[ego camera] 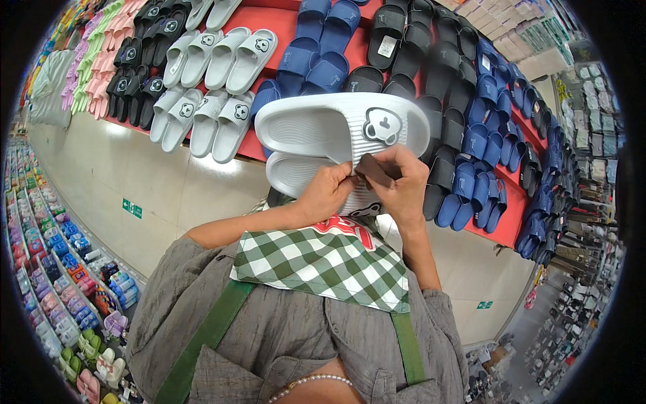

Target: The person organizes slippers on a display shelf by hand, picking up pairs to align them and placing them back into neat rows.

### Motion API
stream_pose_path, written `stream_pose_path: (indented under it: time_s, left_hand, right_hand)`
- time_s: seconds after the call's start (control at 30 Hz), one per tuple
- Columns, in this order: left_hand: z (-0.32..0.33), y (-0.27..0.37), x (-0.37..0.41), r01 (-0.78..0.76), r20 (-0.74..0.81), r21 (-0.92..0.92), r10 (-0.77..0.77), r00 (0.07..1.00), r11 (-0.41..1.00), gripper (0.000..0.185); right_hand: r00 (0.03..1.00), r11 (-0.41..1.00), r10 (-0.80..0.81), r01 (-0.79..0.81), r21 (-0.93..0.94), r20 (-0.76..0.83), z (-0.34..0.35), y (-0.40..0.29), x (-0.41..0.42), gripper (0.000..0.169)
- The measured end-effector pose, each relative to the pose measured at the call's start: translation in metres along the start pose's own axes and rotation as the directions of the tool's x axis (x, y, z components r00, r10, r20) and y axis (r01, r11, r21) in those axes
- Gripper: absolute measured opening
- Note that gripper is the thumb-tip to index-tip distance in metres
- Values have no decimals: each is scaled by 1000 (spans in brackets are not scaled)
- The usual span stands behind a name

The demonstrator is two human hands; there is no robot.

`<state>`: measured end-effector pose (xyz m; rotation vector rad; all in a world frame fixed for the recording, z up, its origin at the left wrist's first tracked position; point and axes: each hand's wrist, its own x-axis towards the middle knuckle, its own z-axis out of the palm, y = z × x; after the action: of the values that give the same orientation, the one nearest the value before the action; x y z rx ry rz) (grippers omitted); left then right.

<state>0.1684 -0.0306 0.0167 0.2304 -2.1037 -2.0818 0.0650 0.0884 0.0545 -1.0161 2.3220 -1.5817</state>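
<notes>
A pair of white slide sandals with a bear-face badge is held in front of my chest, one above the other. The fingertips of my left hand pinch at the strap's edge between the two slides. My right hand grips a small dark brown piece, perhaps cloth, against the same strap edge. Both hands almost meet there. What lies between the fingertips is hidden. Part of the lower slide is covered by my hands.
A red display shelf ahead holds grey-white slides, blue slides and black slides. Pale floor tiles lie below it. Racks of colourful packaged goods stand at the left, and hanging goods at the right.
</notes>
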Motion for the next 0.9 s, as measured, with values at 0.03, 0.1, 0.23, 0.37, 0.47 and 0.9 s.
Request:
stream_pose_path:
  time_s: [0.03, 0.1, 0.23, 0.37, 0.47, 0.9]
  left_hand:
    - [-1, 0, 0, 72, 19, 41, -73, 997, 997, 18]
    - [-2, 6, 2, 213, 48, 128, -221, 974, 969, 19]
    - [1, 8, 0, 101, 18, 98, -103, 994, 990, 24]
    - [2, 7, -1, 101, 39, 99, -105, 994, 990, 23]
    - [1, 11, 0, 152, 76, 98, -159, 984, 984, 23]
    - [5, 13, -6, -107, 40, 218, 100, 994, 970, 22]
  right_hand:
    - [998, 1000, 5, -7, -26, -59, -3, 0, 2, 18]
    - [984, 997, 11, -24, -74, -175, -13, 1, 10, 17]
    - [990, 990, 76, -60, 125, -123, -31, -14, 16, 18]
    - [994, 995, -101, 101, 2, -32, -28, -19, 21, 21]
    - [997, 998, -69, 69, 3, -25, -25, -16, 22, 23]
    - [1000, 993, -9, 12, -115, 22, -15, -24, 21, 20]
